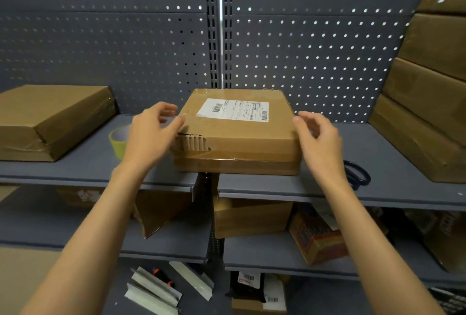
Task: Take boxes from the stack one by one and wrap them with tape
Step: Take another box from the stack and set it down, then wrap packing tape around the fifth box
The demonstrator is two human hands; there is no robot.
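Grey pegboard (151, 45) backs a grey shelf (335, 188) made of two boards meeting at the centre upright. Cardboard box (242, 138) with a white shipping label (233, 109) sits at the shelf's front edge over that seam, near face torn at its left, corrugation showing. Left hand (153, 135) is beside the box's left edge, fingers loosely curved, thumb tip at or near the top corner; contact unclear, motion-blurred. Right hand (317, 138) is by the right edge, fingers relaxed and spread, gripping nothing visible. Yellow-green tape roll (119, 142) stands on the shelf behind the left hand, mostly hidden. Blue scissors (359, 175) lie near the front edge right of the box, partly behind the right forearm. Taped box (50, 120) at the shelf's left end, cut by the frame. Box stack (426, 103) at the right end, top and side cut off. Bare shelf shows between the centre box and each side. Lower shelves hold cartons, blurry.
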